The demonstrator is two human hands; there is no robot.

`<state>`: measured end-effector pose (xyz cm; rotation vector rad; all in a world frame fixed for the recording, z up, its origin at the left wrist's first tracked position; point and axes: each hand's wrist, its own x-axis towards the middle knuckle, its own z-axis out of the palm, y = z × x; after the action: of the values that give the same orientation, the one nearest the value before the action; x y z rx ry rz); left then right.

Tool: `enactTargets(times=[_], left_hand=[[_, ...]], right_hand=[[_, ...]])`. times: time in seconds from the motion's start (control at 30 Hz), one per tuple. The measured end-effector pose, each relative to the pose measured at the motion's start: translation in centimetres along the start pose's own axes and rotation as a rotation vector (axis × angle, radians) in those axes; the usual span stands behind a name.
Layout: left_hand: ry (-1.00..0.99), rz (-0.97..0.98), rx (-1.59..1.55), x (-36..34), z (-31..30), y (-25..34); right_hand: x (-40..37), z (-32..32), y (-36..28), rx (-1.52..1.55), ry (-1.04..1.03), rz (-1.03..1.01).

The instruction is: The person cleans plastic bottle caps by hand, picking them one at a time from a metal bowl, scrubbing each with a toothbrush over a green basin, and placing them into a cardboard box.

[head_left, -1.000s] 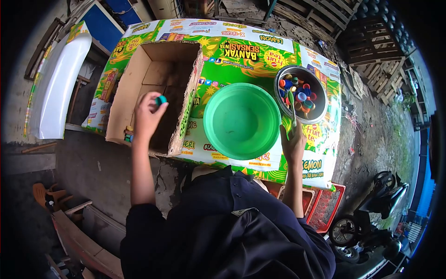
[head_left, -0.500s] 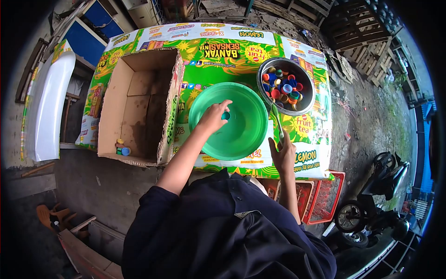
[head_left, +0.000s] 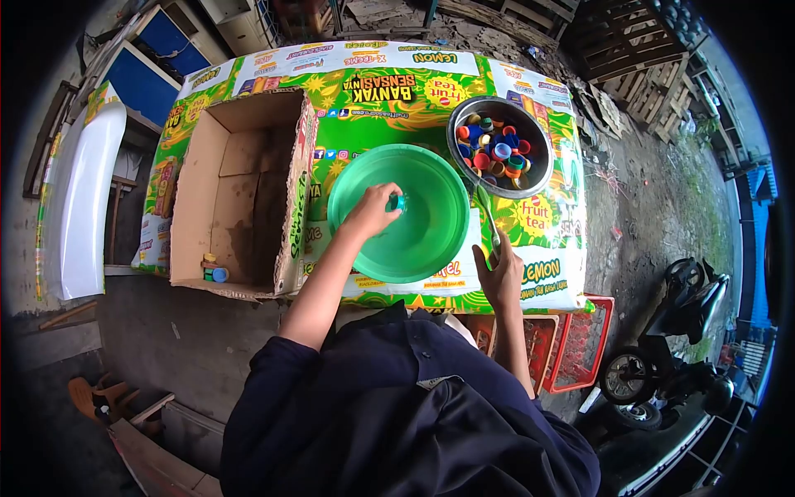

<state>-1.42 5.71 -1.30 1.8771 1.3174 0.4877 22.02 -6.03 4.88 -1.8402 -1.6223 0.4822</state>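
My left hand pinches a teal-green bottle cap between thumb and fingers, over the green plastic basin. What looks like clear water lies in the basin. To the right of the basin, my right hand is wrapped round a slender pale green-and-white handle. Its far end points toward the metal bowl, and I cannot make out what kind of tool it is. Several bottle caps in blue, red, orange and other colours fill part of that bowl.
Left of the basin stands an open cardboard box, with a few caps in its near corner. A printed green-and-white sheet covers the table. Red crates sit below the table's front edge, and a motorbike is at the right.
The cap between my left fingers has tilted, showing more of its green side. My right hand still holds the handle, and the whole view has shifted slightly.
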Motion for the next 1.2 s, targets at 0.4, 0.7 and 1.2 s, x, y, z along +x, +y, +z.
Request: enactTargets(times=[0.4, 0.7, 1.2], left_hand=[[0.145, 0.288, -0.218, -2.5, -4.9, 5.0], [0.092, 0.151, -0.079, -2.8, -3.6, 3.4], [0.436, 0.292, -0.316, -5.3, -1.2, 4.9]], right_hand=[[-0.2, 0.5, -1.5, 0.051, -0.025, -0.07], [-0.3, 0.0, -2.4, 0.099, -0.048, -0.037], [-1.6, 3.0, -3.8, 0.056, -0.223, -0.017]])
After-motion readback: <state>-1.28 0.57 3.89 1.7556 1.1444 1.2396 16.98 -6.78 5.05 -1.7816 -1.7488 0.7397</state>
